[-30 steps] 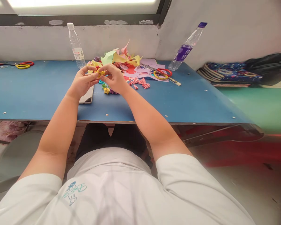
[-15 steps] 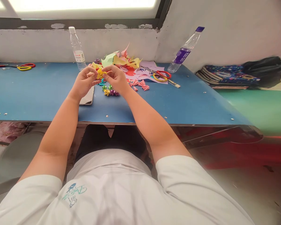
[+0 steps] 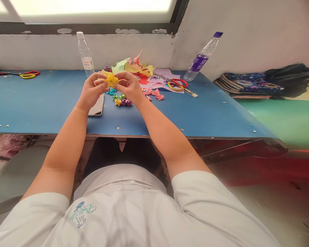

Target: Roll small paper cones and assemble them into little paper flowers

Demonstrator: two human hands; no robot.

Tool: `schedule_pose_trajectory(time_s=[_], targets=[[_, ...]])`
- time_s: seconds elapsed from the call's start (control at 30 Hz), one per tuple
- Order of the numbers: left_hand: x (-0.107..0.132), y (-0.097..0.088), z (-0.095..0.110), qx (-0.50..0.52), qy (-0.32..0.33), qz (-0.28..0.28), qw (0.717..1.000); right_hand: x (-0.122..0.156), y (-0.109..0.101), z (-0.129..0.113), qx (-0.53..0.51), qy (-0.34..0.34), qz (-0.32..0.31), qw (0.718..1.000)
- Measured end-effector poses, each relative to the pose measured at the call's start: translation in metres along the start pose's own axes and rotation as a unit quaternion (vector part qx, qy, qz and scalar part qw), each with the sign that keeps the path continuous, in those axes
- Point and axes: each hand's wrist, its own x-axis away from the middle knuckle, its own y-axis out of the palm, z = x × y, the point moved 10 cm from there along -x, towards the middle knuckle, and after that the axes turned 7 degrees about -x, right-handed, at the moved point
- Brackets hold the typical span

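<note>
A yellow folded-paper flower (image 3: 111, 80) is held up between my two hands, above the blue table. My left hand (image 3: 92, 90) pinches its left side, fingers closed. On the opposite side, my right hand (image 3: 130, 85) grips it with thumb and fingertips. Below the hands lie small folded-paper pieces: a yellow one (image 3: 117, 102), purple ones (image 3: 126, 102), green ones (image 3: 115, 97) and blue ones (image 3: 111, 91). Pink paper cones (image 3: 158, 94) rest just right of my right hand. Beneath my left hand is a flat tablet-like object (image 3: 96, 107), partly hidden.
Colored paper sheets (image 3: 144, 70) pile up behind the hands, with red-and-yellow scissors (image 3: 177, 85) and a box cutter (image 3: 191, 92) beside them. Two bottles, one white-capped (image 3: 85, 56) and one purple-labelled (image 3: 199, 61), stand near the wall. More scissors (image 3: 29, 74) lie at far left.
The yellow paper flower has turned between my fingers, so that its petals now face me more fully. Both hands stay in nearly the same place.
</note>
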Motion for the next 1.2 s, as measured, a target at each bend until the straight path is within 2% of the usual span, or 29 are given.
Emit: schedule_pose_trajectory(time_s=[0.2,0.33,0.57,0.73,0.93,1.03,1.2], targets=[[0.001,0.002,-0.003,0.017,-0.02,-0.006,1.0,-0.003,-0.001,0.007,-0.057,-0.051,0.008,0.997],[0.0,0.001,-0.003,0.026,-0.007,-0.016,1.0,-0.005,-0.002,0.018,-0.1,-0.012,0.008,0.995],[0.001,0.002,0.0,0.003,0.003,-0.02,1.0,0.001,0.003,-0.009,-0.042,0.04,-0.003,0.998],[0.005,0.004,0.003,-0.011,-0.008,-0.013,1.0,0.003,0.003,-0.016,-0.062,0.05,0.02,0.997],[-0.016,-0.002,-0.009,-0.013,0.06,-0.059,0.996,0.001,0.006,-0.001,-0.066,0.032,-0.028,0.997],[-0.03,-0.008,-0.018,-0.019,0.102,-0.07,0.992,0.001,0.002,0.003,-0.099,0.039,-0.013,0.994],[-0.032,-0.009,-0.018,-0.023,0.106,-0.067,0.992,0.0,0.004,0.001,-0.108,0.045,-0.015,0.993]])
